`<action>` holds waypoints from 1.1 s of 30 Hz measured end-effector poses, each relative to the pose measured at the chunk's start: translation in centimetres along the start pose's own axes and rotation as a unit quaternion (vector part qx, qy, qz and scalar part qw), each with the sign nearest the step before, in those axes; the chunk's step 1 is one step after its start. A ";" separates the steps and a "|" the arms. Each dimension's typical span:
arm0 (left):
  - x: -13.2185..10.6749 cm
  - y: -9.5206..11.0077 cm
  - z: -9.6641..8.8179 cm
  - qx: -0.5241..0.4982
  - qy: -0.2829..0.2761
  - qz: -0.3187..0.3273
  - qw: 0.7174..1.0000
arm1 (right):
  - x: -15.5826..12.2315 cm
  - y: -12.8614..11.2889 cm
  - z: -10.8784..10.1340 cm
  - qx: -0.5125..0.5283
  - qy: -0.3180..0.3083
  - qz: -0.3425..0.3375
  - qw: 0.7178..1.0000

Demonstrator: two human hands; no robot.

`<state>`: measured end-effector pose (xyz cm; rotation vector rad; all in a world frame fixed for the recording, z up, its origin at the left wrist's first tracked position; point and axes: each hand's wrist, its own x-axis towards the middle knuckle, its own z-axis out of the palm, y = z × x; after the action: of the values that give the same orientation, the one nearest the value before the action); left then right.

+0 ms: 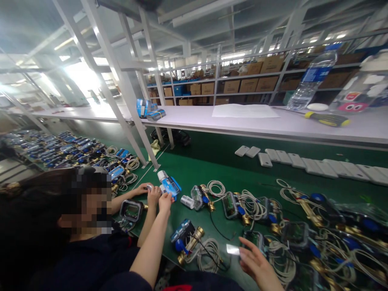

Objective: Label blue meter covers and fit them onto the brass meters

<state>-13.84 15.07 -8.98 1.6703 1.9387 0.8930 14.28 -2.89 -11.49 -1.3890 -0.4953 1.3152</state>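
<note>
My left hand (165, 203) reaches out over the green table, its fingertips pinched at the lower edge of a blue label card (171, 186) with a grey window. A white roll (162, 175) stands just behind that card. Close to its right lies a clear-and-white roll (187, 201). My right hand (256, 262) is low at the right, with a small shiny white label (233, 249) at its fingertips. Between my hands lies a meter (183, 236) with a blue face, brass fittings and a coiled grey cable (209, 254).
At my left sits a co-worker, whose hands (153, 196) are right beside my left hand. Several cabled meters (232, 205) crowd the right side. White cases (291, 159) line the table below a shelf (194, 119) carrying a screwdriver (327, 119) and bottles (315, 76). A metal post (138, 125) rises at left.
</note>
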 end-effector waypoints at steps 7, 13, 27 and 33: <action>-12.2 11.5 4.3 -0.385 -0.144 -0.009 0.912 | -1.0 -5.6 5.1 0.040 -0.127 -0.138 0.981; -15.2 13.3 0.9 -0.400 -0.173 -0.002 0.900 | -1.9 -7.4 5.0 0.057 -0.161 -0.136 0.976; -19.1 13.2 1.4 -0.265 -0.172 0.090 0.944 | -3.9 -5.0 5.1 0.267 -0.167 0.078 0.946; -19.6 13.1 1.2 -0.188 -0.084 0.176 0.962 | -3.8 -3.6 4.4 0.230 -0.227 0.161 0.932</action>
<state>-0.19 -3.03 -2.35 1.8108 1.2813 1.1264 10.56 -3.21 -5.75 -0.7903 -0.2356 1.8982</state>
